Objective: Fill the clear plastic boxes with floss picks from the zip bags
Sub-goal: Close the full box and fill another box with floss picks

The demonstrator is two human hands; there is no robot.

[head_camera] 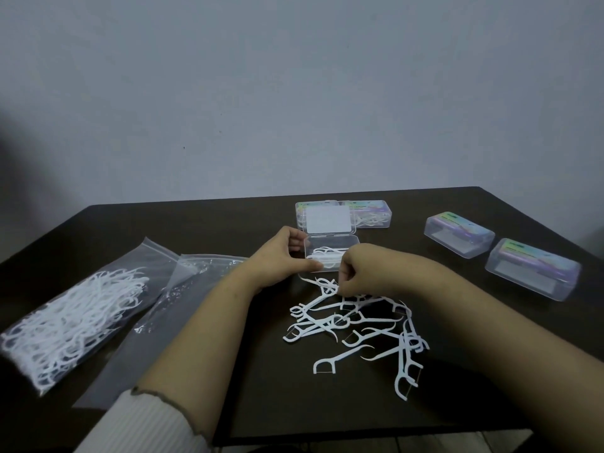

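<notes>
We judge that we are in the middle of filling the small clear plastic box with the open lid (331,253). Our left hand (287,256) steadies its left wall between thumb and fingers. Our right hand (354,273) is curled, fingertips pinched on one pick at the far edge of the loose pile of white floss picks (356,328), just in front of the box. Next, the pick must be carried over the near wall and laid flat inside.
</notes>
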